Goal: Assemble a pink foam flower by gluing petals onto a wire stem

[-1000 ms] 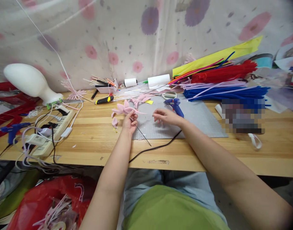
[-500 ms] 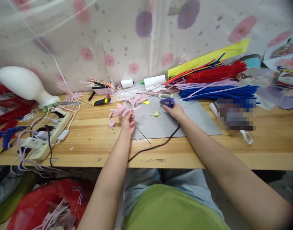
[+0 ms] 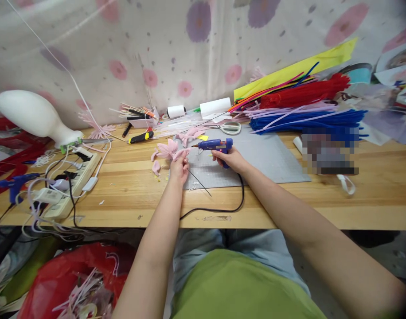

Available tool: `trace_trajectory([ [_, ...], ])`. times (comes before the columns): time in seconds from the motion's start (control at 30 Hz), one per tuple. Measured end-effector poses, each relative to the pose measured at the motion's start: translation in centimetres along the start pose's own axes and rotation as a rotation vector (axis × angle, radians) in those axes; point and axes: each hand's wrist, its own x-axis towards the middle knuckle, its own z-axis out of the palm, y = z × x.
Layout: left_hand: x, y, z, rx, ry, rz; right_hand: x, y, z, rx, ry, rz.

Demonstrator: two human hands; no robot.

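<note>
My left hand [image 3: 179, 167] is closed around a pink pipe-cleaner flower [image 3: 168, 149] on a thin dark wire stem [image 3: 199, 182] that slants down to the right. My right hand [image 3: 230, 160] grips a blue hot glue gun [image 3: 215, 145] held level, its nozzle pointing left toward the flower. The gun's black cord [image 3: 223, 208] loops over the table's front edge. Both hands hover above the left part of a grey cutting mat [image 3: 266, 159] on the wooden table [image 3: 130, 190].
Bundles of blue, red and pink pipe cleaners [image 3: 302, 110] lie at the back right, scissors [image 3: 231, 128] behind the mat. A power strip [image 3: 73, 181] with tangled cables and a second blue glue gun [image 3: 13, 184] sit left. A white foam head form [image 3: 37, 117] stands far left.
My right hand left the small yellow piece on the mat, reached back to the glue gun, lifted it and brought it left, nozzle toward the flower. The left hand kept hold of the flower.
</note>
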Motion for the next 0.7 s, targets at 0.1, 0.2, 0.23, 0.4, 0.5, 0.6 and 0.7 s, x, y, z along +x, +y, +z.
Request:
trace_trajectory([
  [0.1, 0.09, -0.02, -0.11, 0.005, -0.002, 0.01, 0.06, 0.21, -0.18, -0.008, 0.016, -0.001],
  [0.2, 0.22, -0.14, -0.22, 0.008, -0.021, 0.018, 0.11, 0.43, -0.31, -0.049, 0.011, -0.004],
  [0.23, 0.26, -0.19, -0.25, 0.011, -0.026, 0.019, 0.1, 0.46, -0.32, -0.065, 0.008, -0.004],
  [0.4, 0.34, -0.41, -0.41, 0.034, -0.036, 0.03, 0.05, 0.4, -0.27, -0.135, 0.008, 0.008],
  [0.5, 0.35, -0.47, -0.47, 0.036, -0.044, 0.038, 0.05, 0.38, -0.31, -0.15, 0.007, 0.014],
  [0.6, 0.28, -0.45, -0.42, 0.055, -0.036, 0.036, 0.01, 0.3, -0.36, -0.163, 0.015, 0.016],
  [0.7, 0.15, -0.4, -0.28, 0.07, -0.028, 0.027, -0.09, 0.1, -0.36, -0.154, 0.025, 0.023],
])
